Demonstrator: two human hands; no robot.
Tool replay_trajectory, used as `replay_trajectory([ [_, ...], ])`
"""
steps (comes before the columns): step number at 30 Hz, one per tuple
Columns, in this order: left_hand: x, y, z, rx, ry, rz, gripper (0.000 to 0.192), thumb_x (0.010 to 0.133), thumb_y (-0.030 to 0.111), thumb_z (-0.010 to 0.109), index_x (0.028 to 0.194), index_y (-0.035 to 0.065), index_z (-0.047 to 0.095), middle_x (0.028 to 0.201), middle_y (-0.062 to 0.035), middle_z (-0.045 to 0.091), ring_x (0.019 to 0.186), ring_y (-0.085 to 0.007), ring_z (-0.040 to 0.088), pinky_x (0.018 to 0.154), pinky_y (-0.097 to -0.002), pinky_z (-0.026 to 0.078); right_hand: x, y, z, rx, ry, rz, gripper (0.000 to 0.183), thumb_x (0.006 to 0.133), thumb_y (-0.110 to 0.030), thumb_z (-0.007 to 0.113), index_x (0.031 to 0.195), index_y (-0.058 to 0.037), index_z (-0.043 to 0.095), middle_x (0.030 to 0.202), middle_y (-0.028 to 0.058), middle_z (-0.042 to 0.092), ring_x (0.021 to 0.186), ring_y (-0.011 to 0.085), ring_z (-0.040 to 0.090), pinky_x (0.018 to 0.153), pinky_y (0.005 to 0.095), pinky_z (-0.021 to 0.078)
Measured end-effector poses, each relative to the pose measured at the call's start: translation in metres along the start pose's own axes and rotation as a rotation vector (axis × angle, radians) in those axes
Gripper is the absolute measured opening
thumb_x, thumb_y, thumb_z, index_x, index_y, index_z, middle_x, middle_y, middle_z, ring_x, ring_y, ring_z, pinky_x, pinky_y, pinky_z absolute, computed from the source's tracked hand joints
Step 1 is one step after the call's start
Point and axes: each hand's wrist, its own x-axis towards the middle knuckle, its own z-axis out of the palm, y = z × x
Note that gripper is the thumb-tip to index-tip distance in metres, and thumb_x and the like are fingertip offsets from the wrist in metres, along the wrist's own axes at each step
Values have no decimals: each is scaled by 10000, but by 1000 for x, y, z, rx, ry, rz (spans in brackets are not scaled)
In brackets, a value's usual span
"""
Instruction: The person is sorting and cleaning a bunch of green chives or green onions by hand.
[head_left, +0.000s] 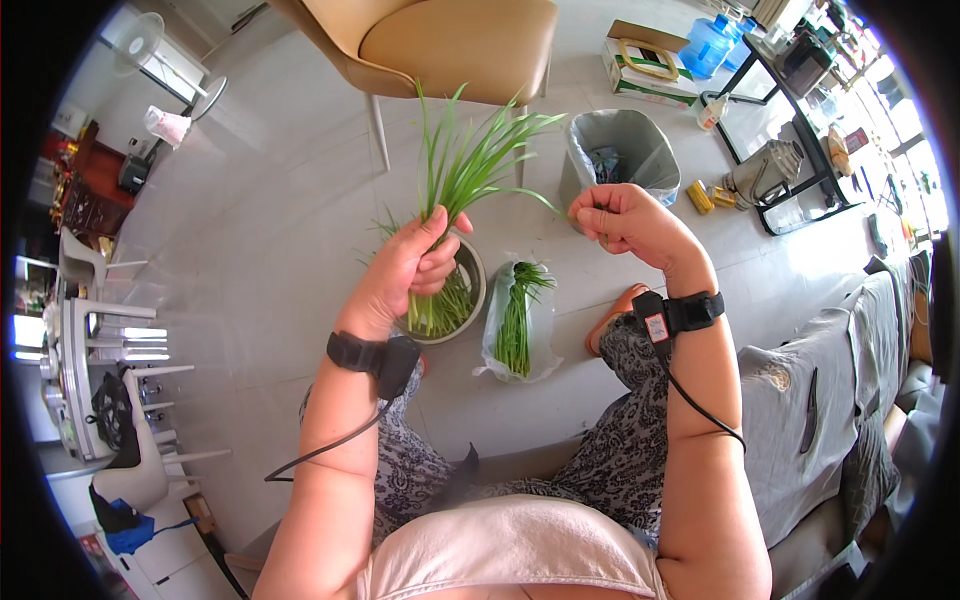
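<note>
A bunch of green Chinese chives (469, 161) is gripped in my left hand (424, 259), leaves fanning upward and pale stems hanging below the fist. My right hand (619, 221) pinches the tip of one long leaf (544, 199) that bends out of the bunch. Beneath my left hand stands a round basin (478, 281) with more chives (450, 307) in it, partly hidden by the hand. Right of the basin, a clear plastic bag (546, 330) lies open on the floor around another bundle of chives (516, 322).
A lined waste bin (645, 142) stands just beyond my right hand. A tan chair (457, 52) is ahead. At right are yellow cans (701, 196), a metal thermos (769, 172), a black-framed table (795, 109) and a grey-covered sofa (799, 405). My sandalled foot (611, 319) rests near the bag.
</note>
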Motion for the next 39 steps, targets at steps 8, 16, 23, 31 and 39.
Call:
replay_trajectory([
  [8,-1,4,-8,-28,21,38,378,988,433,474,1003,61,542,559,97,259,442,0,208,392,-177,153,-6,-7,7,-244,-95,82,138,907,-115,599,971,-7,656,708,-30,531,559,22,380,479,175,286],
  [16,-2,7,-12,-3,14,74,373,997,435,453,1014,71,534,572,93,275,445,-1,221,393,-176,164,-3,-4,17,-359,-123,142,147,903,-134,599,947,-8,659,696,-38,524,560,22,381,480,177,292],
  [23,0,5,-11,15,-23,57,365,996,434,456,1002,78,536,563,98,260,440,1,209,391,-176,161,13,15,0,185,152,52,179,957,-142,529,1008,0,626,750,-14,530,565,34,389,482,176,318],
  [31,-2,3,-3,97,-26,14,367,1002,432,443,998,76,536,563,95,259,446,-2,204,397,-182,163,16,10,1,507,214,-157,248,973,-187,505,999,27,628,789,8,569,624,67,467,523,205,389],
  [39,2,-2,-3,111,-63,-37,385,994,444,459,988,70,549,558,91,272,448,-7,214,401,-186,164,18,7,-3,506,195,-190,346,1012,-283,441,1054,19,605,814,21,566,633,60,461,525,198,380],
])
